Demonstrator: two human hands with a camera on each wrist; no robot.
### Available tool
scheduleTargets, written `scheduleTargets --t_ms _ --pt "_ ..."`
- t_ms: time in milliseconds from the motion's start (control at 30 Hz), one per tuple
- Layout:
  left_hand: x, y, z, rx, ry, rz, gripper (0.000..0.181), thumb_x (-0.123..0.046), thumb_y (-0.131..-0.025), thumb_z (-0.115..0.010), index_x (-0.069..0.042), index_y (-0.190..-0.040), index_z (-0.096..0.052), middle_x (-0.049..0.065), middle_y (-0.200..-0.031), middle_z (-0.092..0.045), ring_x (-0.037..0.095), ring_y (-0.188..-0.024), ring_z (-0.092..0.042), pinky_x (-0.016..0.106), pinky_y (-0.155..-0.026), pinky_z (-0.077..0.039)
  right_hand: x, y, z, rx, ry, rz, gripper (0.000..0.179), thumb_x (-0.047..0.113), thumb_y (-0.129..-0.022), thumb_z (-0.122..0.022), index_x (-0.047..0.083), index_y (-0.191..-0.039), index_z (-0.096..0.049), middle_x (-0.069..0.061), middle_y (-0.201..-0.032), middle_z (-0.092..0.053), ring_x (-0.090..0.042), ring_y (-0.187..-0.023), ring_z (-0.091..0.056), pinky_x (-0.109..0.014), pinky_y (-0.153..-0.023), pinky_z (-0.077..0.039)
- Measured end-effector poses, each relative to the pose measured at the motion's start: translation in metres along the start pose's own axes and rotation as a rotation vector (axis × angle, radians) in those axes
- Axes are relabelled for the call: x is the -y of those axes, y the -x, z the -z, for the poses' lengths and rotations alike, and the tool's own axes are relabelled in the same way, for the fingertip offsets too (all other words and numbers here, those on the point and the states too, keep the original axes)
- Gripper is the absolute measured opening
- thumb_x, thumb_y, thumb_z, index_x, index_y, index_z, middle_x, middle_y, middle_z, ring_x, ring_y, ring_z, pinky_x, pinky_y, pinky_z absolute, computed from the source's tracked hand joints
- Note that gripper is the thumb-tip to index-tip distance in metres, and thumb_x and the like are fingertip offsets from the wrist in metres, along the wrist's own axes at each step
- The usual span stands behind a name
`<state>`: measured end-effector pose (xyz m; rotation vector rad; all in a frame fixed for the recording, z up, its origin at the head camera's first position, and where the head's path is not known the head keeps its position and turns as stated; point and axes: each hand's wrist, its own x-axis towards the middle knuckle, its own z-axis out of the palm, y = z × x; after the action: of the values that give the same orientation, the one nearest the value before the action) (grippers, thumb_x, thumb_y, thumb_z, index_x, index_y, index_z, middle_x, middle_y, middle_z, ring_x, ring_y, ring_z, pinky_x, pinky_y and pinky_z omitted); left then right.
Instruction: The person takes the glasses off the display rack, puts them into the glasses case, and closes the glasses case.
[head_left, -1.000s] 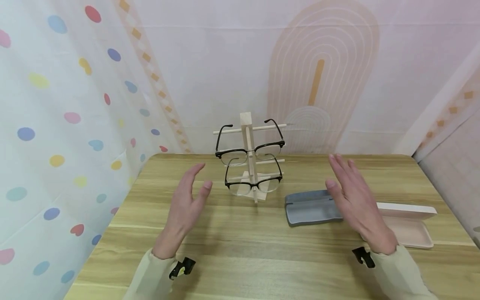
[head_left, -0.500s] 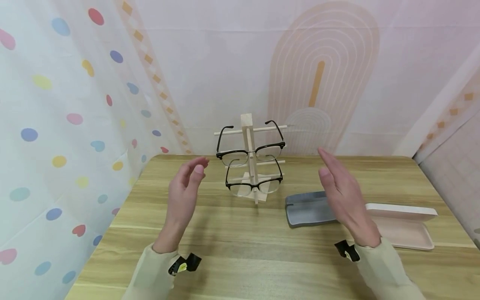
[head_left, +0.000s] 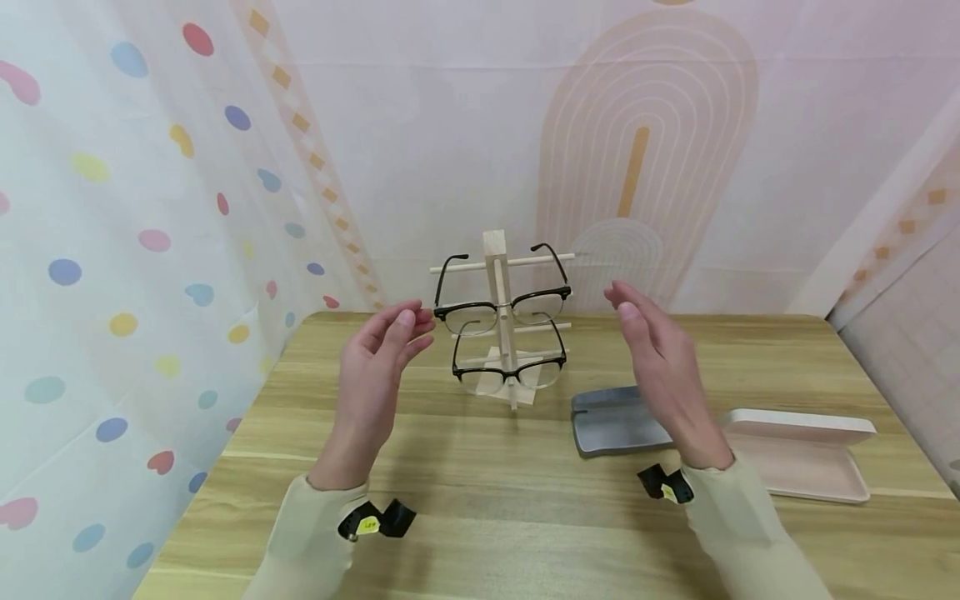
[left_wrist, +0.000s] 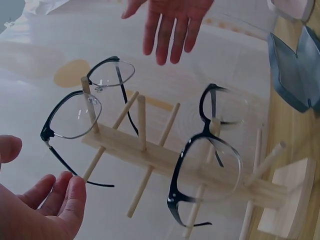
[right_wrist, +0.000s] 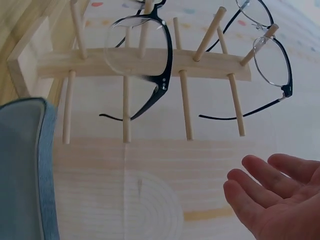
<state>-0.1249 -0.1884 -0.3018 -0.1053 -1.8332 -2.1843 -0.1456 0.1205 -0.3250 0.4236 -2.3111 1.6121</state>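
Observation:
A wooden glasses stand [head_left: 494, 243] bears two pairs of black half-rim eyeglasses, the upper eyeglasses [head_left: 538, 294] and the lower eyeglasses [head_left: 511, 373]. My left hand [head_left: 375, 358] is raised beside the left hinge of the upper pair. In the left wrist view, its fingertips [left_wrist: 75, 187] are close to that pair's temple arm, the thumb standing apart; whether they touch it cannot be told. My right hand [head_left: 663, 367] hovers right of the stand, fingers extended, holding nothing. From the right wrist view, a gap separates it from the upper pair's other temple arm [right_wrist: 220, 118].
An open grey-blue glasses case [head_left: 615, 425] lies on the wooden table [head_left: 495, 517], partly behind my right hand. Farther right is an open case [head_left: 795, 462], white outside and pale pink inside. A patterned curtain [head_left: 420, 150] hangs behind the table.
Both hands have moved inward toward the upper eyeglasses, the right hand shifting left and the left hand slightly right. Left fingers have drawn nearer the thumb. Eyeglasses and cases stay put.

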Motion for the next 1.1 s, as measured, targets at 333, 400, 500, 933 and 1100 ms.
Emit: scheduleTargets --t_ms 333,400,500,933,1100 --pt "-0.004 -0.006 -0.008 -0.01 0.153 0.094 0.029 -0.009 -0.106 -0.058 0.006 -0.131 -0.058 0.007 -0.107 -0.068 0.017 -0.097 -0.068 0.028 -0.096 -0.056 0.01 -0.018 -0.015 -0.006 -0.16 -0.062 0.056 0.047 -0.109 -0.048 0.01 -0.151 -0.053 -0.006 -0.138 -0.065 -0.02 -0.124 -0.063 -0.042 -0.111 -0.045" --pt "-0.004 -0.007 -0.008 -0.007 0.168 0.1 0.027 -0.009 -0.106 -0.058 0.005 -0.129 -0.058 0.006 -0.106 -0.068 0.016 -0.095 -0.068 0.027 -0.096 -0.056 0.012 -0.021 -0.018 -0.009 -0.179 -0.074 0.057 0.048 -0.108 -0.05 0.01 -0.151 -0.053 -0.007 -0.136 -0.066 -0.021 -0.12 -0.065 -0.041 -0.11 -0.047" --pt "-0.003 -0.009 -0.01 -0.012 0.19 0.104 0.025 -0.008 -0.106 -0.058 0.005 -0.127 -0.059 0.006 -0.104 -0.068 0.015 -0.093 -0.068 0.027 -0.094 -0.057 0.014 -0.025 -0.022 -0.012 -0.207 -0.074 0.058 0.048 -0.107 -0.051 0.009 -0.15 -0.053 -0.008 -0.132 -0.068 -0.023 -0.116 -0.068 -0.037 -0.106 -0.051" --pt "-0.002 -0.011 -0.019 -0.032 0.234 0.116 0.024 -0.002 -0.104 -0.059 0.006 -0.127 -0.06 0.006 -0.098 -0.071 0.016 -0.086 -0.068 0.026 -0.087 -0.059 0.023 -0.032 -0.034 -0.018 -0.292 -0.115 0.045 0.036 -0.108 -0.055 0.009 -0.143 -0.06 -0.015 -0.116 -0.068 -0.022 -0.102 -0.067 -0.031 -0.095 -0.055" --pt "-0.003 -0.011 -0.021 -0.033 0.225 0.129 0.025 -0.001 -0.103 -0.06 0.005 -0.127 -0.06 0.004 -0.096 -0.071 0.017 -0.086 -0.069 0.024 -0.085 -0.058 0.025 -0.034 -0.036 -0.027 -0.316 -0.122 0.044 0.035 -0.108 -0.057 0.006 -0.141 -0.061 -0.021 -0.115 -0.067 -0.036 -0.105 -0.065 -0.034 -0.095 -0.055"
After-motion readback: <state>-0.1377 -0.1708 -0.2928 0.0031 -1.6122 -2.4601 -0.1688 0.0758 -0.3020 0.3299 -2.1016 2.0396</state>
